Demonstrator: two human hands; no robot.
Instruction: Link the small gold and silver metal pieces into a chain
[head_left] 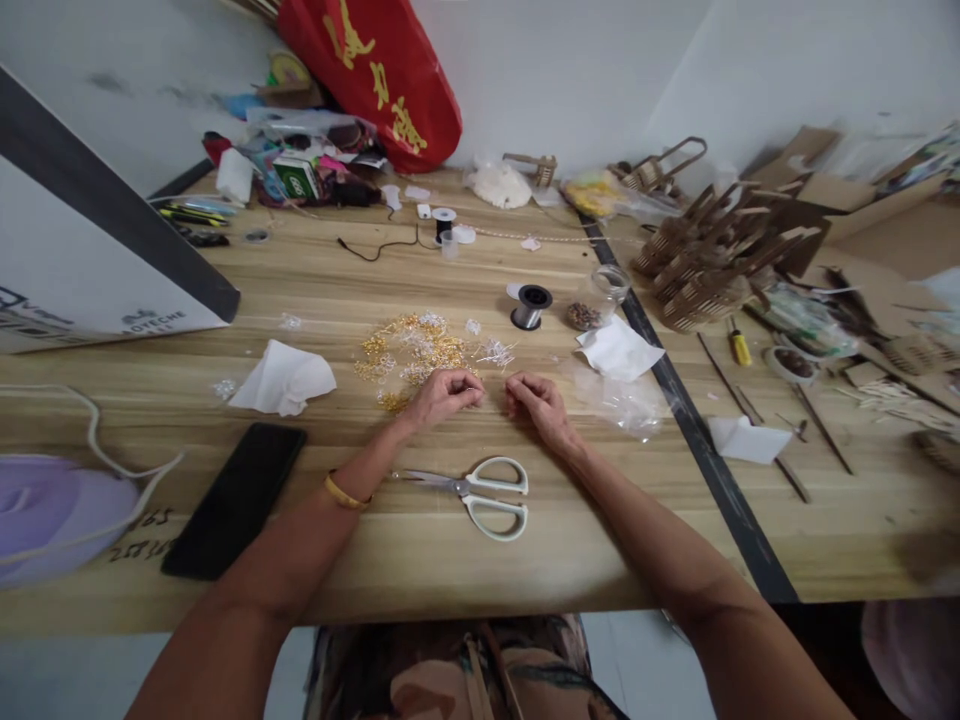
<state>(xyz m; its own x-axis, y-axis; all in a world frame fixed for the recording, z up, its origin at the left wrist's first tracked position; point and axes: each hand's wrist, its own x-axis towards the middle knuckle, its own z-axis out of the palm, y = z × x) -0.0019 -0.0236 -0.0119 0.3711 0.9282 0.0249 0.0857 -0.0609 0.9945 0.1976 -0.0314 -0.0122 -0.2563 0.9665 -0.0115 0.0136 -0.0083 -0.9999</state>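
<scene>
My left hand [444, 393] rests on the wooden table [420, 560] with its fingers curled into a pinch, right beside a heap of small gold and silver beads and findings [412, 352]. My right hand [536, 400] lies a little to the right, fingers also curled and pinched. What either hand pinches is too small to make out. White-handled scissors [480, 490] lie shut between my forearms, nearer to me. A gold bangle [343, 493] sits on my left wrist.
A spool of wire [529, 306] and a glass jar [600, 296] stand behind the beads. White tissues [283, 380], a black phone [236, 497], a white box [82, 270] lie left. Wooden baskets [705, 260] and cardboard pieces fill the right.
</scene>
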